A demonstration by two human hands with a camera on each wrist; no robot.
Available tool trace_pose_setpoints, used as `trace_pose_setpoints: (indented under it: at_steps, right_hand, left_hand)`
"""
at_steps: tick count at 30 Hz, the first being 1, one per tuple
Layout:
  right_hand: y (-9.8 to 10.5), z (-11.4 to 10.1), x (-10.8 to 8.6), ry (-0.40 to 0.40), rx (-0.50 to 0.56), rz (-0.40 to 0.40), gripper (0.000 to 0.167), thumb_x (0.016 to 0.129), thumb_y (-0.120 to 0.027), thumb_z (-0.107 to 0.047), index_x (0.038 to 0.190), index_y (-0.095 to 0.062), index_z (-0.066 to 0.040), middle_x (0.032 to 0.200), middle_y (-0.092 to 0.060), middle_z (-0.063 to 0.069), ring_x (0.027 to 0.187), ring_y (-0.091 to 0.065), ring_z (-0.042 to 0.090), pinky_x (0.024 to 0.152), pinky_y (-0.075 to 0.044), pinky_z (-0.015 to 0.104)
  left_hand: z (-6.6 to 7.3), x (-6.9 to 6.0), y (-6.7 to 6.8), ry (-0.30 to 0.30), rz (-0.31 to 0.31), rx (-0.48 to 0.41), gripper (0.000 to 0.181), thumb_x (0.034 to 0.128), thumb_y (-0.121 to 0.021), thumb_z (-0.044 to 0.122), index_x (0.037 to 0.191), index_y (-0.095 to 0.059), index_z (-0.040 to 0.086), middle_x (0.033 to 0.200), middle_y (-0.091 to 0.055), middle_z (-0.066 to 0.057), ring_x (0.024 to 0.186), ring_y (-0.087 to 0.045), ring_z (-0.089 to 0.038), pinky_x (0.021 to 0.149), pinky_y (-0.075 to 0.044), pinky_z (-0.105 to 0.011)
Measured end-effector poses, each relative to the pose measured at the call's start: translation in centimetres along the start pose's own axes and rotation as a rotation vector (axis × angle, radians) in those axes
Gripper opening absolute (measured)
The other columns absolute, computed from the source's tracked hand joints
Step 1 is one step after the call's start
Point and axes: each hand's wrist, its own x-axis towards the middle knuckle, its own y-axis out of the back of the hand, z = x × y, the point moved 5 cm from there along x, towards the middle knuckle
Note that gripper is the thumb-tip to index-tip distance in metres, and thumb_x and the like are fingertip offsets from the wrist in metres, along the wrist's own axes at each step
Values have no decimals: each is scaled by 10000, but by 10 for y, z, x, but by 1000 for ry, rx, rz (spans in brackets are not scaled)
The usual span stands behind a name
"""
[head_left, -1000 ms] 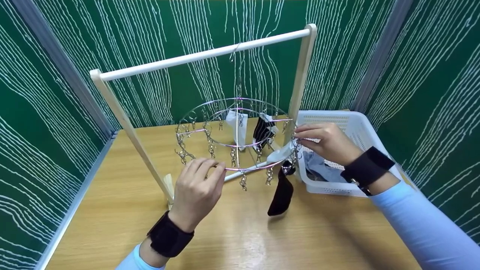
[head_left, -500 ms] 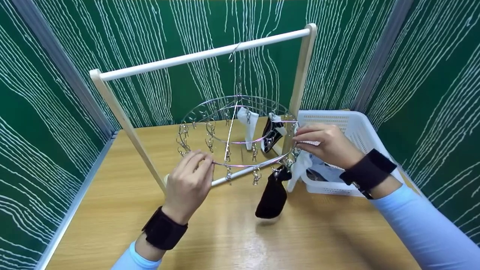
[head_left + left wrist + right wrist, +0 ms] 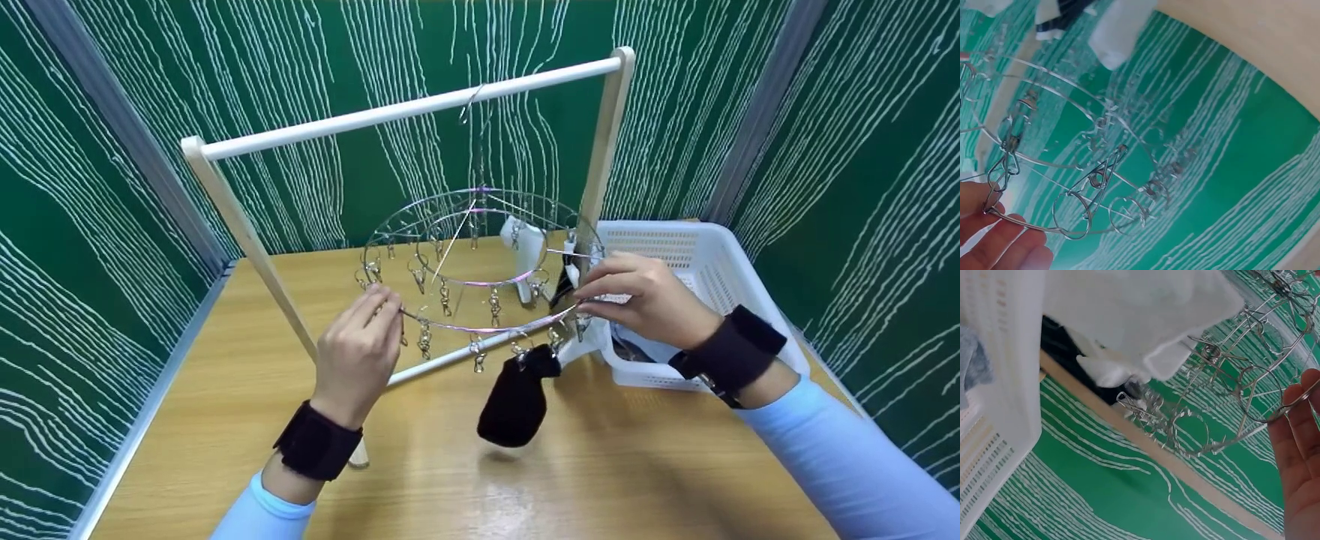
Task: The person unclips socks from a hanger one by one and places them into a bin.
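Observation:
A round metal clip hanger (image 3: 484, 330) with two wire rings hangs by its hook from the rack's top bar. My left hand (image 3: 356, 356) pinches the outer ring at the front left, with clips close to its fingers in the left wrist view. On the right side, my right hand (image 3: 652, 296) holds the same ring between thumb and fingers. A black sock (image 3: 514, 405) dangles from the front clips. At the back hangs a white sock (image 3: 527, 251). A black-and-white sock (image 3: 570, 274) and another white piece (image 3: 589, 341) are partly hidden near my right hand.
The rack's white top bar (image 3: 412, 111) spans wooden posts, with a lower white rod (image 3: 480, 345) crossing behind the ring. A white plastic basket (image 3: 731, 259) holding grey cloth stands at the right. Green walls surround the wooden table (image 3: 255, 450).
The hanger has turned: its front side and the black sock swung left, while the socks at the back moved right. My left hand went left and slightly up with the ring; my right hand barely shifted.

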Motion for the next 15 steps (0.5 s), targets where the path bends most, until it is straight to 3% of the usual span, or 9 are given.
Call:
trace_pose_setpoints:
  at_steps: [6,10,15]
  right_hand:
    - [-5,-6,3,23,37,-7,221,774,-906,45,967,-828,-30,922,-796,69,812,-675,211,742,-541,247]
    - [-9,-11,5,45,12,-9,123,850,-893,-28,955,-831,-41,912,-794,59,810,-682,211,730,-559,284]
    - [-15,-17,8,52,-26,4,116,840,-908,-52,931,-836,-61,900,-803,58,800,-699,219,709,-595,333]
  left_hand:
    - [-11,0,-4,17,-14,20,180,888,-816,-38,1066,-799,-57,1113,-801,-257,1018,-804,-408,897,-663,-479]
    - [-16,0,-7,21,-38,22,177,918,-798,-22,1091,-793,-54,1139,-794,-266,1028,-804,-414,891,-663,-480]
    - [-21,0,-8,53,-82,16,219,936,-789,-20,1149,-781,-68,1172,-783,-280,1046,-799,-420,899,-662,-482]
